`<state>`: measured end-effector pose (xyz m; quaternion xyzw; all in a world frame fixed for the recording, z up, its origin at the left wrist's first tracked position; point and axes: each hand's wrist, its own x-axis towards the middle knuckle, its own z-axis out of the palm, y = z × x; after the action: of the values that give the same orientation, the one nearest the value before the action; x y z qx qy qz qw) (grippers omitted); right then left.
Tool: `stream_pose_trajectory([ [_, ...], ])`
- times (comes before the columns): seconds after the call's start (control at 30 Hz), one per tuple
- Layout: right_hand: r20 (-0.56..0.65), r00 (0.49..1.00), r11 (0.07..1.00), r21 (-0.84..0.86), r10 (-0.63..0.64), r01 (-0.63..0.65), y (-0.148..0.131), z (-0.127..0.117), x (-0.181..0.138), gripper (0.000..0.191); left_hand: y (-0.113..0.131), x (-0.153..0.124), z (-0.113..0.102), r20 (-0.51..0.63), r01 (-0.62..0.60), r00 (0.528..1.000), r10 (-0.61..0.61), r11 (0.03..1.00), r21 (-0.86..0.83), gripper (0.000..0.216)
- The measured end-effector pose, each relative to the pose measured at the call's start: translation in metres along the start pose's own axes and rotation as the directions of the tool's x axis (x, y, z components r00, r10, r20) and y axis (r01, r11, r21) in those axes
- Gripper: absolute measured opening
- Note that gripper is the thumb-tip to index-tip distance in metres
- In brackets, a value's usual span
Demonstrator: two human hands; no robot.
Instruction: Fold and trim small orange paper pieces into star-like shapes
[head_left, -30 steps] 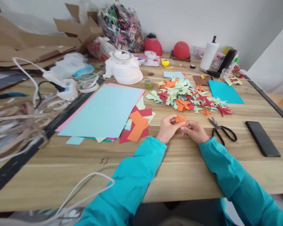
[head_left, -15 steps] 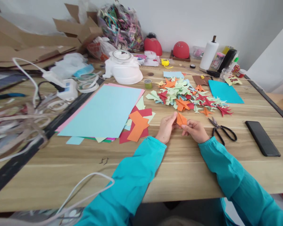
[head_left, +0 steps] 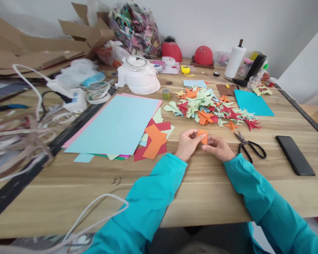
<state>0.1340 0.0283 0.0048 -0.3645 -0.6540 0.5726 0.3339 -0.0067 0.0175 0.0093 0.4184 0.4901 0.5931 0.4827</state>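
Low over the tabletop [head_left: 201, 192], the left hand [head_left: 187, 145] and right hand [head_left: 219, 148] pinch a small folded orange paper [head_left: 202, 135] between their fingers [head_left: 193, 134]. Scissors [head_left: 250, 146] lie just right of the fingers, with a phone [head_left: 295, 155] farther right. A pile of folded paper shapes [head_left: 212, 109] spreads beyond the fingers, and a large blue sheet [head_left: 116, 123] lies to their left.
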Motion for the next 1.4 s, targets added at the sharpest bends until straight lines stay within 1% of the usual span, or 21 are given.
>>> stream_pose_trajectory([
  [0.13,-0.002,1.000,1.000,-0.004,0.018,-0.018,0.0021,-0.0010,0.0005,0.033,0.0016,-0.0008,0.0000,0.046,0.012,0.999,-0.012,1.000,-0.013,0.022],
  [0.3,-0.003,1.000,1.000,0.006,0.004,-0.004,-0.0003,-0.0011,0.0005,0.033,0.0036,-0.0020,-0.0006,0.156,0.068,0.986,-0.060,0.996,-0.050,0.023],
  [0.4,-0.038,0.999,1.000,0.008,-0.017,0.018,-0.0009,0.0001,0.0003,0.031,0.0026,-0.0012,-0.0014,0.153,0.103,0.984,-0.087,0.990,-0.095,0.023],
  [0.47,-0.099,0.994,0.999,0.007,-0.037,0.038,0.0002,0.0007,0.0005,0.030,0.0019,-0.0002,-0.0017,0.140,0.158,0.981,-0.133,0.969,-0.189,0.024],
  [0.53,-0.193,0.980,0.998,0.021,-0.055,0.060,0.0017,0.0008,0.0009,0.028,0.0015,0.0005,-0.0019,0.149,0.214,0.973,-0.178,0.936,-0.278,0.025],
  [0.63,-0.329,0.943,0.995,0.066,-0.052,0.078,0.0025,0.0005,0.0017,0.027,0.0014,0.0007,-0.0017,0.163,0.237,0.968,-0.192,0.915,-0.326,0.026],
  [0.77,-0.421,0.906,0.993,0.075,-0.055,0.095,0.0009,0.0006,0.0026,0.027,0.0022,-0.0015,-0.0002,0.148,0.188,0.977,-0.152,0.945,-0.267,0.026],
  [0.87,-0.446,0.891,0.991,0.060,-0.081,0.120,0.0011,0.0008,0.0032,0.027,0.0034,-0.0037,0.0012,0.151,0.128,0.983,-0.100,0.974,-0.189,0.028],
  [0.93,-0.456,0.885,0.989,0.056,-0.096,0.136,0.0025,0.0004,0.0037,0.026,0.0037,-0.0045,0.0016,0.159,0.112,0.983,-0.086,0.980,-0.163,0.028],
  [1.13,-0.441,0.887,0.988,0.000,-0.140,0.156,0.0046,-0.0015,0.0039,0.023,0.0028,-0.0041,0.0008,0.190,0.146,0.975,-0.116,0.978,-0.152,0.031],
  [1.27,-0.445,0.886,0.985,0.044,-0.131,0.168,0.0004,0.0003,0.0032,0.022,0.0045,-0.0049,0.0005,0.204,0.164,0.970,-0.133,0.977,-0.139,0.035],
  [1.4,-0.434,0.895,0.981,0.110,-0.099,0.161,-0.0035,0.0031,0.0029,0.023,0.0057,-0.0058,0.0006,0.227,0.171,0.964,-0.138,0.976,-0.132,0.034],
])
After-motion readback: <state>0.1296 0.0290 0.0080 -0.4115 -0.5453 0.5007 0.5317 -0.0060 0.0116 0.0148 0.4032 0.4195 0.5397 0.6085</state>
